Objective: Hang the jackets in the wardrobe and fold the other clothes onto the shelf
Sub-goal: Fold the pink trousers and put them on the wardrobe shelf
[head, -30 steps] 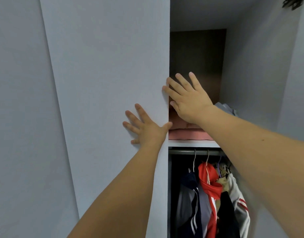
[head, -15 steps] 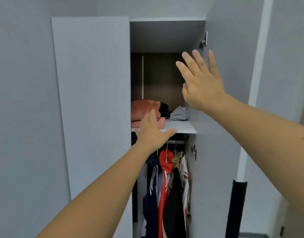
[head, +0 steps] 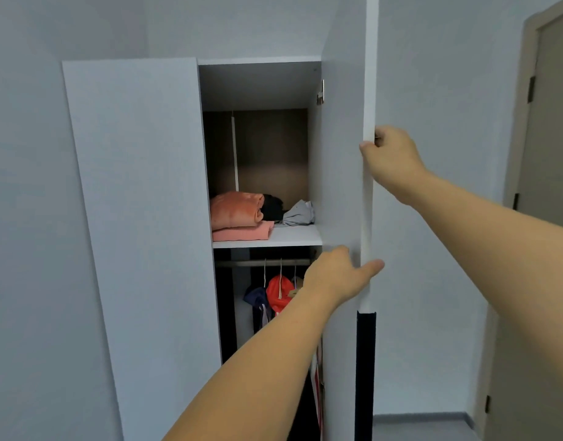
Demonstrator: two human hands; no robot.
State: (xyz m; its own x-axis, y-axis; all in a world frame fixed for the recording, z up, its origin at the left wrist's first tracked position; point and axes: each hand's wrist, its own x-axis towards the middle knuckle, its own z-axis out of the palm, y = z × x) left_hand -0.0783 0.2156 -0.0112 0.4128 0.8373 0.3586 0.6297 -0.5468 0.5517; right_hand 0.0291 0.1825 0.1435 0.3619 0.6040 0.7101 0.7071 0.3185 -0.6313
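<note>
Wardrobe right door: right hand pinches its edge; left hand apparently grips lower, fingers hidden.

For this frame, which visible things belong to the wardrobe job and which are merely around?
Job: right door, gripped by right hand and left hand; shelf with folded clothes; hanging jackets.
Around: room door, wall.

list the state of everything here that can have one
right wardrobe door: open, edge gripped by both hands
left wardrobe door: shut
right hand: fingers curled round the door edge
left hand: holding the door edge, thumb across it
shelf: holds folded clothes
jackets: hanging on the rail
room door: shut
</note>
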